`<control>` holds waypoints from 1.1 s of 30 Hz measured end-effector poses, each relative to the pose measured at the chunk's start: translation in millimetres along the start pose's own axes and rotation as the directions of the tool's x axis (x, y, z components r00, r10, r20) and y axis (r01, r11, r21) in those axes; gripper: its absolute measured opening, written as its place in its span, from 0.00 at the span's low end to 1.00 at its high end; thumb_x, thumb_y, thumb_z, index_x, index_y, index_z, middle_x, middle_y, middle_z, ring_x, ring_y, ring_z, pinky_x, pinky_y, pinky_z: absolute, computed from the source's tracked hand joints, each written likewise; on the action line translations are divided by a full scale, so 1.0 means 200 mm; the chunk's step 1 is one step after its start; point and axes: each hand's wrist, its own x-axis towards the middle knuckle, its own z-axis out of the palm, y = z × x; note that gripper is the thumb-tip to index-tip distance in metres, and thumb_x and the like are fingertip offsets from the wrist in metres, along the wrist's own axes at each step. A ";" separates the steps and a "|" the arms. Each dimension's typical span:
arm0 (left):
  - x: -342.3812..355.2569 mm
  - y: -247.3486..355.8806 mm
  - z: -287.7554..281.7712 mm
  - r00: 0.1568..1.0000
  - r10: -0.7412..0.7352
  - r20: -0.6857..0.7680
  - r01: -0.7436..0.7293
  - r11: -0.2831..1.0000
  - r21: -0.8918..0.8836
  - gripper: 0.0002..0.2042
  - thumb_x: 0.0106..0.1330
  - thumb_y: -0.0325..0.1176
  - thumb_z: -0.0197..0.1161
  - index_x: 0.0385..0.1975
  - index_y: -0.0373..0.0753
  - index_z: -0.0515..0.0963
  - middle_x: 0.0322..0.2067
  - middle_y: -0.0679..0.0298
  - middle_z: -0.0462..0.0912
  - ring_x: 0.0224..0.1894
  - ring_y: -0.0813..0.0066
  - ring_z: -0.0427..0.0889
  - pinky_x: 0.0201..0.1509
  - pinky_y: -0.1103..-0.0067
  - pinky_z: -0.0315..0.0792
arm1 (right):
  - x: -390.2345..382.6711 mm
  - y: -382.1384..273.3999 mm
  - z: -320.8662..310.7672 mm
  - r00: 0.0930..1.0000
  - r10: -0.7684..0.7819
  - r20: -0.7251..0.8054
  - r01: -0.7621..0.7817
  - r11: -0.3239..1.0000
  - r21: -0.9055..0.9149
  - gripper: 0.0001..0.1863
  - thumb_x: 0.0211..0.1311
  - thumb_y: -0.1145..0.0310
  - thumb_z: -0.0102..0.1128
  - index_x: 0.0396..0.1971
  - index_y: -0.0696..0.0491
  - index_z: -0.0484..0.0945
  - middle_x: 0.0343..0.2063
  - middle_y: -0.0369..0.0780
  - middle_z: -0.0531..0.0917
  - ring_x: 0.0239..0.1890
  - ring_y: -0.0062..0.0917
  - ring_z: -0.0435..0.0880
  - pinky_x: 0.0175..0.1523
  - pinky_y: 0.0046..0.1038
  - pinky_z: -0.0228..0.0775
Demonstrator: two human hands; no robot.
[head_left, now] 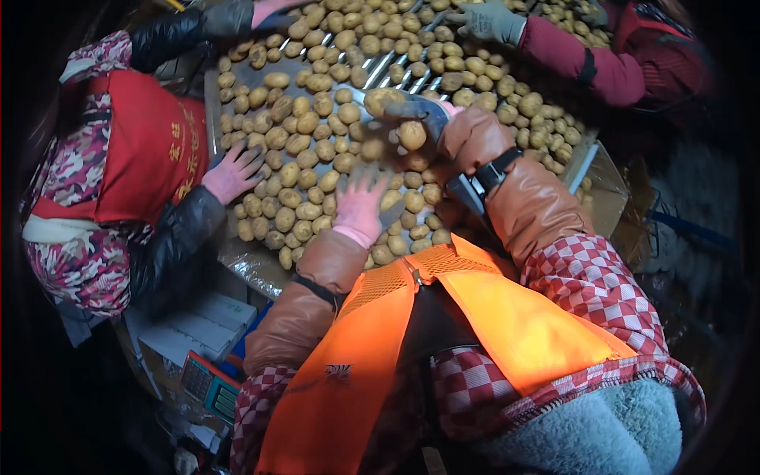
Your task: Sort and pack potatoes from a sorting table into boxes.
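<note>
Many loose potatoes [307,123] cover the sorting table [265,257] in front of me. My left hand [364,202], in a pink glove with grey fingertips, lies palm down on the potatoes near the table's front edge, its fingers spread. Farther right and higher, my right hand [427,115] wears a dark palm-coated glove. Its fingers are curled at a large potato [384,102], and a second potato [412,135] sits against the hand; how firmly each is held is hard to tell. Brown sleeve covers protect both my forearms.
At the left, a co-worker's pink-gloved hand [233,174] touches potatoes. A co-worker's grey-gloved hand [488,22] reaches in at the far right. Metal bars [388,71] show between potatoes. A device with a keypad [210,384] and white boxes [194,324] stand low at the left.
</note>
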 end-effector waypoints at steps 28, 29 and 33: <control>-0.33 0.16 0.19 0.989 -0.059 -0.137 0.105 0.928 0.359 0.24 0.66 0.46 0.59 0.61 0.47 0.73 0.62 0.53 0.71 0.67 0.47 0.64 0.69 0.56 0.58 | -2.09 1.04 0.60 0.107 0.835 -0.540 -0.126 0.550 0.825 0.25 0.61 0.67 0.66 0.59 0.48 0.72 0.50 0.37 0.78 0.49 0.21 0.77 0.50 0.28 0.75; -0.31 0.20 0.18 0.988 -0.055 -0.144 0.095 0.953 0.287 0.23 0.65 0.45 0.60 0.59 0.45 0.74 0.60 0.53 0.73 0.65 0.47 0.66 0.69 0.57 0.59 | -2.09 1.10 0.64 0.076 0.956 -0.285 -0.051 0.289 0.956 0.26 0.61 0.67 0.67 0.59 0.47 0.72 0.50 0.36 0.79 0.49 0.21 0.77 0.49 0.29 0.76; -0.20 0.34 0.17 0.977 0.128 -0.174 -0.112 0.989 0.098 0.20 0.59 0.36 0.61 0.51 0.37 0.77 0.52 0.49 0.79 0.60 0.49 0.72 0.67 0.57 0.62 | -2.00 1.23 0.65 -0.013 0.959 -0.283 0.430 0.261 0.864 0.20 0.72 0.59 0.52 0.56 0.55 0.71 0.50 0.42 0.77 0.49 0.29 0.78 0.53 0.30 0.74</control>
